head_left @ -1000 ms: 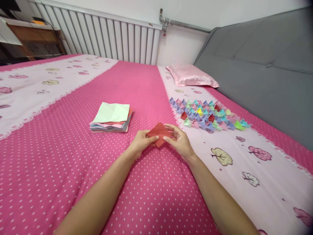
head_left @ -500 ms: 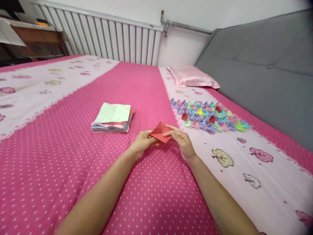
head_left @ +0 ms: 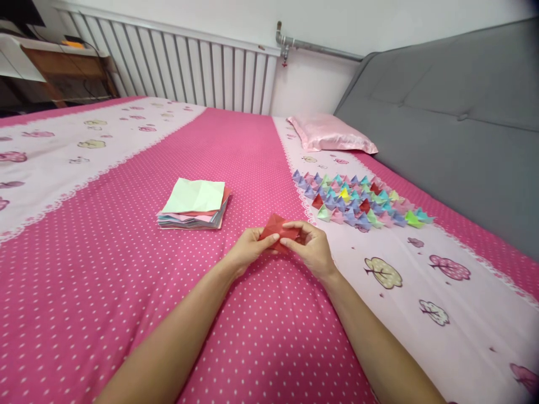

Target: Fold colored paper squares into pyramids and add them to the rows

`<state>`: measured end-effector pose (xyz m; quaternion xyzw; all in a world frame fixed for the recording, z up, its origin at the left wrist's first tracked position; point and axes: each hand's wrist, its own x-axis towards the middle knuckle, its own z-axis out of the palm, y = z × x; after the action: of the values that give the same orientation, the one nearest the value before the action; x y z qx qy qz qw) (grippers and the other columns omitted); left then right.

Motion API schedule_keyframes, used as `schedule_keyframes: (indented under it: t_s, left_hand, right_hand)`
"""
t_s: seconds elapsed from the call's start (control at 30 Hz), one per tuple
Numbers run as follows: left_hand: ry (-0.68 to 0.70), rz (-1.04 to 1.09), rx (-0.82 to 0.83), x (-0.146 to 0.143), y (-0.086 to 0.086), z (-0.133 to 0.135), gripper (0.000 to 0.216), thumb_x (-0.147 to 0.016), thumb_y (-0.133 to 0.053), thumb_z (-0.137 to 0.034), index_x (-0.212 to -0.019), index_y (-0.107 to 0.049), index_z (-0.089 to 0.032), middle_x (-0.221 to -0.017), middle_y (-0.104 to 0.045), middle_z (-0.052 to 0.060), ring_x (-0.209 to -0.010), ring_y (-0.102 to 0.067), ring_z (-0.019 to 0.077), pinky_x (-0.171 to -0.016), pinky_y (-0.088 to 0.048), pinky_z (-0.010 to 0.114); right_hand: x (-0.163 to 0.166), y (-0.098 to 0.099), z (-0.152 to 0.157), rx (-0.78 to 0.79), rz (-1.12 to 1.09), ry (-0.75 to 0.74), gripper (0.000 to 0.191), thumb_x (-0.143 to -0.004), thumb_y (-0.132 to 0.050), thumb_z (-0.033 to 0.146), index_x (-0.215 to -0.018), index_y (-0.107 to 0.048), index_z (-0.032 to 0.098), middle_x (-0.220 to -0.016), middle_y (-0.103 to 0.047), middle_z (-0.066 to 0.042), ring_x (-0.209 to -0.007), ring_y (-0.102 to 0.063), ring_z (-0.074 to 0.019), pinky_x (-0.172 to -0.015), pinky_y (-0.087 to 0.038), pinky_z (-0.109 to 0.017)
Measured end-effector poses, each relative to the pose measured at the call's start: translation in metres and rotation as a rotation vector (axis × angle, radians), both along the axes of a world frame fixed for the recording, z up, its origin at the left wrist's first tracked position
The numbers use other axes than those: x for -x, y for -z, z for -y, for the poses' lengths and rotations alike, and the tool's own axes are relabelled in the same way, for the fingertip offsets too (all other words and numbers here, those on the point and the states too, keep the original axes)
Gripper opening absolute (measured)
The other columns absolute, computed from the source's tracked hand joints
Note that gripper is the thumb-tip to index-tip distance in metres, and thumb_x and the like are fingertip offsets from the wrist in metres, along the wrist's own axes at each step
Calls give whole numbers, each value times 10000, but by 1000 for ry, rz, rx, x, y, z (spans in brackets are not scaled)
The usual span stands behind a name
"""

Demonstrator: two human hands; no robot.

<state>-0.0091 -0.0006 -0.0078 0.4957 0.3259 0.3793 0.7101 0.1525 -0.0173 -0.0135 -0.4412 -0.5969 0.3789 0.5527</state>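
Note:
A folded piece of red origami paper (head_left: pixel 275 225) is held up between both hands, over the pink dotted bedspread. My left hand (head_left: pixel 250 247) grips its left side, thumb lying across the front. On the other side, my right hand (head_left: pixel 311 247) pinches it between thumb and forefinger. The fingers hide the paper's edges and part of its back. To the left lies a stack of square paper sheets (head_left: pixel 196 196), pale green on top. Rows of small folded paper boats (head_left: pixel 349 199) in many colours stand to the right.
The bedspread (head_left: pixel 236 151) has a dotted pink band between printed white bands. A pink pillow (head_left: pixel 332 133) lies beyond the boats, by a grey padded headboard (head_left: pixel 455 112). A white radiator (head_left: pixel 181 62) and a pipe (head_left: pixel 324 49) run along the wall; a wooden desk (head_left: pixel 67 64) stands far left.
Both thumbs have come together at the front of the red paper. The right fingers have shifted over its upper right edge, and the paper sits slightly lower.

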Motion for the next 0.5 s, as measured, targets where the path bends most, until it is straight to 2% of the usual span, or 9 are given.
schedule_keyframes:
  t_s: [0.27,0.5]
  left_hand:
    - [-72,-145,-138,0,3,-2,358,-659,-698,-399,-781,-701,-62,-658,-659,53,-561,-538,104,-552,-366,212]
    - [-130,-181,-140,2,2,-2,395,-630,-706,-401,-807,-702,-48,-699,-673,81,-583,-566,134,-574,-396,233]
  right_hand:
    - [2,-4,3,47,-89,13,306,-678,-703,275,-963,-616,205,-884,-693,-34,-785,-657,-177,-705,-519,-291]
    - [-3,-11,4,125,-85,-71,350,-745,-635,317,-1063,-542,203,-623,-661,35,-560,-612,-126,-567,-479,-242]
